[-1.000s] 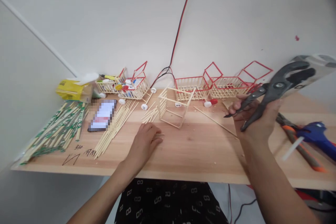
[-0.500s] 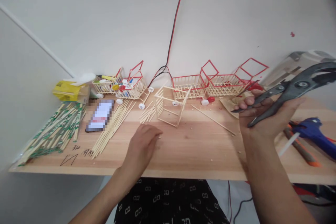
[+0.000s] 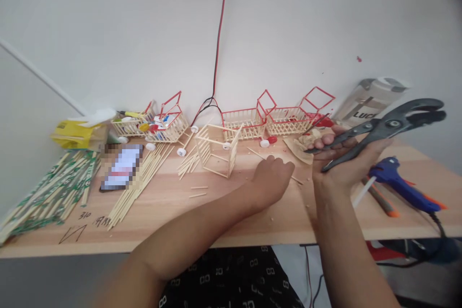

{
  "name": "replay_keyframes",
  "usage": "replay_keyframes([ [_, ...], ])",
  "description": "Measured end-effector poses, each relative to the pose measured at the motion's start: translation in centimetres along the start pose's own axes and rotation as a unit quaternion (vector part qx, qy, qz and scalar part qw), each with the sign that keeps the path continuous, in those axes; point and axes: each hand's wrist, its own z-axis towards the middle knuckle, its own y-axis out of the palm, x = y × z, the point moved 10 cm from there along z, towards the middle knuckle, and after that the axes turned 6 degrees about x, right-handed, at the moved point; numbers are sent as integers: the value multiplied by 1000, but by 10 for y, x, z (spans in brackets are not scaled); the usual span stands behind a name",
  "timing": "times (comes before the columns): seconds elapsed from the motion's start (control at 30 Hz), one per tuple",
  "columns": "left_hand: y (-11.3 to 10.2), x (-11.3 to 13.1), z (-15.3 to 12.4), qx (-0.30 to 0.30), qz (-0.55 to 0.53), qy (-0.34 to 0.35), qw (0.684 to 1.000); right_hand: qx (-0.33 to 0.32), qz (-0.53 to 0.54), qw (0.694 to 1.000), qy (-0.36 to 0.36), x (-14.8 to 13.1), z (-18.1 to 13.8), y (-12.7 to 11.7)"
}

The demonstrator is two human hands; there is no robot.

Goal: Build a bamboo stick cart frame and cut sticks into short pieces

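- The right hand (image 3: 339, 163) is holding dark grey pliers (image 3: 383, 126) raised above the right part of the wooden surface (image 3: 252, 214), its grip closing around the two slim handles.
- The handles are spreading slightly apart toward the left, while the pivot and thick head are pointing right, past the fingers.
- The left hand (image 3: 273, 179) is resting knuckles-up on the surface over a long thin stick (image 3: 257, 154), just right of an open stick frame (image 3: 216, 154).
- The curled fingers are covering the middle of the stick, so I cannot tell whether this grip is closing on it.
- A blue glue gun (image 3: 400, 184) is lying behind the right wrist, its nozzle partly hidden.
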Motion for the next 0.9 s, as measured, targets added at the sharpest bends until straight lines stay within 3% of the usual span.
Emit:
replay_keyframes([
  [0.1,19,-3,9,-27,5,-9,1000,2,7,1000,-10,-4,-1,0],
  [0.2,22,0,4,-23,5,-3,1000,2,12,1000,0,-3,-2,1],
  [0.53,6,-9,-42,-69,8,-98,993,-8,-20,1000,-4,4,-4,5],
  [0.9,-15,-27,-76,-39,-4,-185,982,-20,-21,1000,6,11,-9,10],
])
